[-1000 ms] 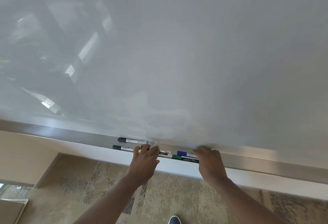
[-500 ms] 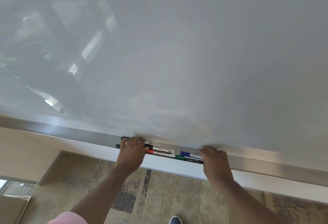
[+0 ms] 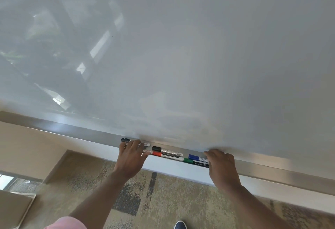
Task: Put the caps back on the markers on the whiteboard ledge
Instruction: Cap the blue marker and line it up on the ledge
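Several markers lie on the silver whiteboard ledge [image 3: 272,169]. A black-capped marker [image 3: 125,140] lies at the back left, its white body passing under my left hand [image 3: 131,159]. That hand curls over the ledge and pinches a white-bodied marker [image 3: 145,151], whose cap end is hidden. To its right lie a second black-capped marker [image 3: 168,150] and a red-capped marker [image 3: 157,153]. Further right are a blue marker [image 3: 194,157] and a green-capped marker [image 3: 192,161]. My right hand [image 3: 221,165] covers their right ends, fingers curled over the ledge.
The whiteboard [image 3: 181,56] fills the upper view and shows window reflections at the left. Below the ledge are a beige wall [image 3: 36,147] and patterned carpet [image 3: 163,201]. A dark shoe tip [image 3: 179,225] shows at the bottom.
My left hand slid left along the ledge, uncovering the red-capped and second black-capped markers and covering the front left marker. My right hand stayed on the blue and green markers.
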`<move>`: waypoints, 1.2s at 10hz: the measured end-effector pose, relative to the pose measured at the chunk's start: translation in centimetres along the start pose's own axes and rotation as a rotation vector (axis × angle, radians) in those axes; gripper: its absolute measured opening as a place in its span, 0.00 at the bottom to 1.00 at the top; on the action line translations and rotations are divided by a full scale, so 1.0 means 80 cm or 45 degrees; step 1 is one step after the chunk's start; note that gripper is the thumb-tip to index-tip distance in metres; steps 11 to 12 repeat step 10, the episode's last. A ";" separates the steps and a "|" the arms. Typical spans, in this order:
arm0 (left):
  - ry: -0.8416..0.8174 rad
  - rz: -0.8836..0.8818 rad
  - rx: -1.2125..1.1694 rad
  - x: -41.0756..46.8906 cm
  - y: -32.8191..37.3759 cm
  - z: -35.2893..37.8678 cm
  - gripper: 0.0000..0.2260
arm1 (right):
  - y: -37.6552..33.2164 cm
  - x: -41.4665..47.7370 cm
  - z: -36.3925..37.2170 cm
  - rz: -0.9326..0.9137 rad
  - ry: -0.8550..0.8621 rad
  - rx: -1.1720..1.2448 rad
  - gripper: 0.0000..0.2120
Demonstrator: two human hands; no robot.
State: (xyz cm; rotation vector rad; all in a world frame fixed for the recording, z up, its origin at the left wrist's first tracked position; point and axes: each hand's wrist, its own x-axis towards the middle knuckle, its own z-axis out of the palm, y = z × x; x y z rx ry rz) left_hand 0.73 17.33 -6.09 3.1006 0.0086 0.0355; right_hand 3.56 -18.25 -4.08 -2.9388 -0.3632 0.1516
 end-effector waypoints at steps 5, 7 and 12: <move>-0.110 0.012 0.041 -0.006 0.003 -0.005 0.27 | -0.004 -0.010 -0.008 0.009 0.071 -0.011 0.22; -0.113 0.027 0.051 -0.008 0.005 -0.004 0.28 | -0.007 -0.008 -0.017 -0.017 0.073 -0.001 0.18; -0.098 0.001 0.022 -0.013 0.020 -0.011 0.34 | 0.002 -0.022 -0.034 -0.046 0.150 0.014 0.11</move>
